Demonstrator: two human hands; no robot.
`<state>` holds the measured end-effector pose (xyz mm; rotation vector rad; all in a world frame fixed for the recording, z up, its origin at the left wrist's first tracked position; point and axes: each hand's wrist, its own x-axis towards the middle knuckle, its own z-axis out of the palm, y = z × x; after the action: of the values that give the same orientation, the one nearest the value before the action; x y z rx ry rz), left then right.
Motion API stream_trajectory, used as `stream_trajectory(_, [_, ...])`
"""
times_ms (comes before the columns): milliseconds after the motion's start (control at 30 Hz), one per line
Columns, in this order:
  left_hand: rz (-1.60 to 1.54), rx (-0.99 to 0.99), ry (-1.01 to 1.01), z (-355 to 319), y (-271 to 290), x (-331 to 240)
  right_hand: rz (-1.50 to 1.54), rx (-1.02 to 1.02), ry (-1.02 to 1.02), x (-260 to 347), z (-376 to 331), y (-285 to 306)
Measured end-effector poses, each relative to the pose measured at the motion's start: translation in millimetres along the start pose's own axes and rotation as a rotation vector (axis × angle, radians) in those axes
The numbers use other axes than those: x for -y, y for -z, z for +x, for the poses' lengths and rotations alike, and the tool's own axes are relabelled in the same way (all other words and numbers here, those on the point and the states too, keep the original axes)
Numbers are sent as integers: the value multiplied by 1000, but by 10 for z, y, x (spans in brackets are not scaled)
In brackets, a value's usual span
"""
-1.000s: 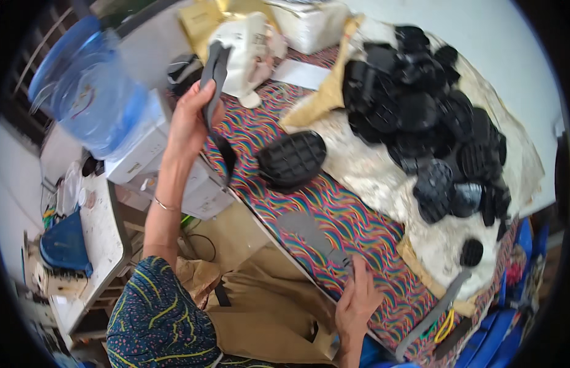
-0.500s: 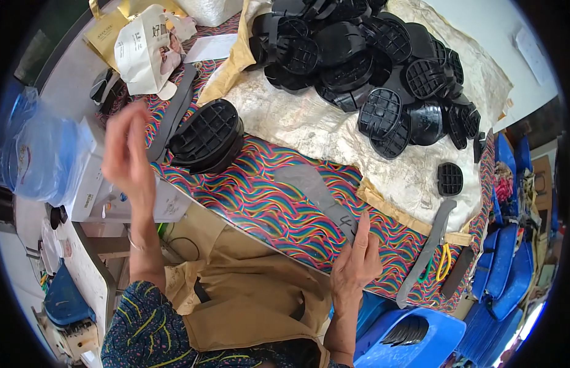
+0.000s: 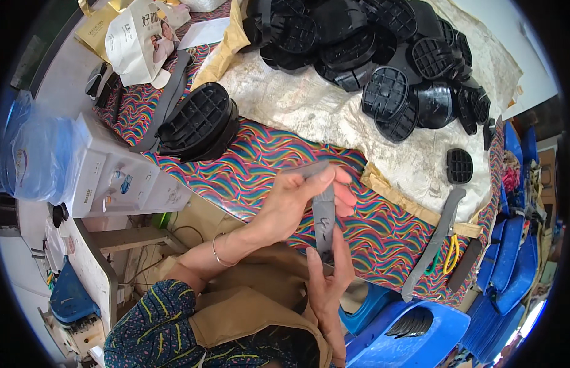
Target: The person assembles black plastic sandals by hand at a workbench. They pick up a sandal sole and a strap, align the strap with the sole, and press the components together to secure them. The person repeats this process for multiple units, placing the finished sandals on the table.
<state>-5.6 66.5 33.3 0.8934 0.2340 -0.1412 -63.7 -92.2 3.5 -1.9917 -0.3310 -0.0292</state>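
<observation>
Above the near edge of the table, a flat grey sole-shaped strip (image 3: pixel 323 224) with dark handwriting is held between both hands. My left hand (image 3: pixel 285 205) is closed on its upper end, thumb on top and the other fingers partly spread behind. Lower down, my right hand (image 3: pixel 330 279) pinches the narrow end between thumb and fingers. To the left of the hands stands a stack of black gridded heel pieces (image 3: pixel 199 122). A large heap of similar black pieces (image 3: pixel 346 49) lies at the back.
A whitish sheet (image 3: pixel 285 101) lies under the heap. Another grey strip (image 3: pixel 435 245), yellow-handled scissors (image 3: pixel 450 254) and a dark bar (image 3: pixel 465 265) lie at the right. A blue bin (image 3: pixel 444 325) with black pieces stands below the table. A white water dispenser (image 3: pixel 122 178) stands left.
My left hand has come from the left side to the middle and taken hold of the grey strip. The strip, lying on the table before, is now raised, and my right hand grips its lower end.
</observation>
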Motion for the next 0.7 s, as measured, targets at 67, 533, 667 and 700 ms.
stream_trajectory(67, [-66,-5,40,100,11,-16,343,65,-229,-50,-108,-8])
stream_trajectory(533, [-351,75,-115,358,142,-78,618,8,-608,-145,-258,596])
stream_trajectory(667, [-409,682,-76,210,371,-329,566,-172,-462,-308,-117,893])
stream_trajectory(700, [-330,770,-139,203,423,-310,485,-139,-437,-291,-91,998])
